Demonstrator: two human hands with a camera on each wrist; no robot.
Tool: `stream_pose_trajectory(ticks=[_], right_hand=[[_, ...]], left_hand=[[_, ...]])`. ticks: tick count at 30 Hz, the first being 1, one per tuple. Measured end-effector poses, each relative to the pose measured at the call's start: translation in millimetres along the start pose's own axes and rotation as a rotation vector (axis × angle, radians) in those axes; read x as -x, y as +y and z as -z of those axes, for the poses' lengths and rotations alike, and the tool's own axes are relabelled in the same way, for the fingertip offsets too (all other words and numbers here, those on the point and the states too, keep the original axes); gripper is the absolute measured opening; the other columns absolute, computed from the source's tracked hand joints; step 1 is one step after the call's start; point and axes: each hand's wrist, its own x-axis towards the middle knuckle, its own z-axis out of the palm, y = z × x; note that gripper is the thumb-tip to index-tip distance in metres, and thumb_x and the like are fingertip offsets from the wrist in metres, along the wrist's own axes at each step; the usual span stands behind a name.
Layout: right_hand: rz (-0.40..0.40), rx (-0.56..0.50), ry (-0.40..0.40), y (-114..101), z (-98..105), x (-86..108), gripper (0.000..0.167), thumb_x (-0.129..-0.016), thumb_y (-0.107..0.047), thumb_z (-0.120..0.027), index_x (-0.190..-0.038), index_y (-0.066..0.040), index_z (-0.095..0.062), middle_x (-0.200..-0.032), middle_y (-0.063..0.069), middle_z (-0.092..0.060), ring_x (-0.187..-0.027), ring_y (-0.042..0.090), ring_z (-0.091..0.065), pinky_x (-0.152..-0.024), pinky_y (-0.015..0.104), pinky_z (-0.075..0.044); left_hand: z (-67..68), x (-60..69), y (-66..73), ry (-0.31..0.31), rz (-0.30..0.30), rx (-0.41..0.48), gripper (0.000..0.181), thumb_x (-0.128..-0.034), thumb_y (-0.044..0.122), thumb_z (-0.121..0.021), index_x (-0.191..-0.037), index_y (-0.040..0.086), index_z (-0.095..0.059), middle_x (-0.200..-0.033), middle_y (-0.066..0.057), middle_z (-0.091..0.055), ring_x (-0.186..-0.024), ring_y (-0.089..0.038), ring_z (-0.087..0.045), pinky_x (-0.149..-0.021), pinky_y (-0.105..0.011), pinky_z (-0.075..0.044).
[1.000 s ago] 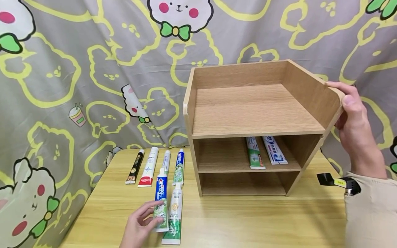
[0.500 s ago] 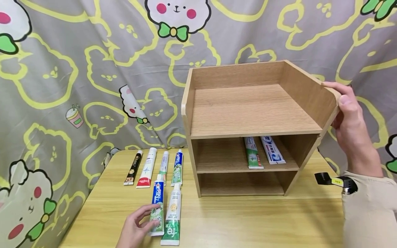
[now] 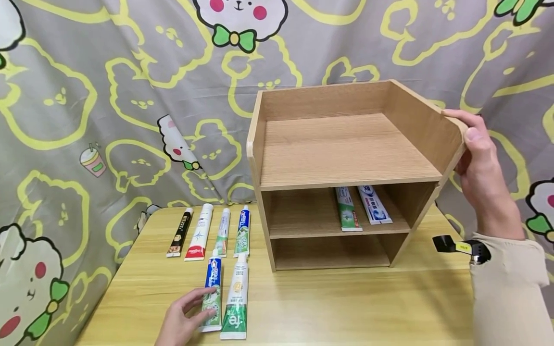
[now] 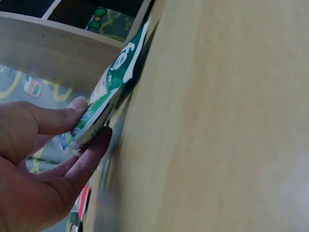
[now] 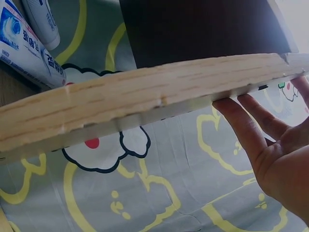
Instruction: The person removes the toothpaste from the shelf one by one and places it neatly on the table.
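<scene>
My left hand (image 3: 181, 317) pinches the lower part of a blue-and-green toothpaste tube (image 3: 214, 274) between thumb and fingers. In the left wrist view the same toothpaste tube (image 4: 99, 113) sits edge-on between thumb and fingertips, close to the tabletop. Just right of it lies a white-and-green toothpaste tube (image 3: 236, 298). My right hand (image 3: 480, 158) grips the top edge of the right side panel of a wooden shelf (image 3: 346, 154); in the right wrist view its fingers (image 5: 241, 125) touch the panel's outer face.
Behind the held tube lie a black tube (image 3: 180, 233), a red-and-white tube (image 3: 199, 233), a slim white-green tube (image 3: 223, 233) and another blue-green tube (image 3: 243, 233). Two tubes rest on the middle shelf, one green-white (image 3: 347, 210), one blue-white (image 3: 374, 205). A patterned curtain (image 3: 130, 96) hangs behind.
My left hand has shifted the blue-and-green tube left and slightly nearer, so it now lies apart from the white-and-green tube it overlapped. The right hand keeps its hold on the panel.
</scene>
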Motion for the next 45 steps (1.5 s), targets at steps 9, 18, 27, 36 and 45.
stream_pose_trajectory(ticks=[9,18,27,36,45], right_hand=[[0.004,0.018,-0.050,-3.3,-5.7,-0.7,0.052,-0.101,-0.030,-0.053,-0.147,-0.005,-0.051,-0.131,0.016,-0.045,-0.097,0.028,-0.047,-0.066,0.028,-0.044],[-0.002,-0.007,-0.058,-4.0,-1.3,2.2,0.046,-0.101,-0.026,-0.051,-0.144,-0.009,-0.055,-0.130,0.014,-0.046,-0.096,0.026,-0.048,-0.063,0.027,-0.045],[0.000,-0.001,-0.084,-2.3,1.5,0.8,0.046,-0.101,-0.025,-0.051,-0.145,-0.010,-0.054,-0.132,0.013,-0.045,-0.098,0.026,-0.047,-0.066,0.028,-0.043],[0.019,0.014,-0.044,-4.4,-5.0,2.7,0.047,-0.100,-0.025,-0.052,-0.143,-0.006,-0.056,-0.126,0.016,-0.048,-0.087,0.026,-0.047,-0.053,0.026,-0.036],[0.019,0.013,-0.059,-4.6,-2.6,3.8,0.047,-0.101,-0.025,-0.050,-0.144,-0.008,-0.055,-0.127,0.015,-0.047,-0.089,0.026,-0.047,-0.057,0.026,-0.038]], left_hand=[[0.1,2.0,-3.3,-0.010,0.049,-0.008,0.047,-0.0820,0.008,-0.085,-0.126,0.015,-0.072,-0.132,-0.007,-0.068,-0.126,-0.034,-0.061,-0.101,-0.037,-0.054],[1.1,2.9,-0.1,-0.011,0.045,-0.088,0.048,-0.0799,0.011,-0.087,-0.125,0.021,-0.073,-0.134,-0.011,-0.066,-0.122,-0.037,-0.063,-0.101,-0.052,-0.053],[6.3,1.0,5.9,-0.068,0.028,-0.175,0.047,-0.0770,0.016,-0.089,-0.121,0.024,-0.074,-0.122,-0.002,-0.069,-0.110,-0.029,-0.067,-0.094,-0.054,-0.055],[8.5,-2.6,8.6,-0.063,0.019,-0.259,0.044,-0.0784,0.010,-0.088,-0.118,0.024,-0.075,-0.120,-0.002,-0.067,-0.095,-0.017,-0.062,-0.078,-0.036,-0.056],[9.3,-1.5,7.9,-0.073,-0.023,-0.231,0.044,-0.0790,0.013,-0.089,-0.118,0.025,-0.074,-0.134,-0.008,-0.062,-0.109,-0.025,-0.063,-0.080,-0.036,-0.058]])
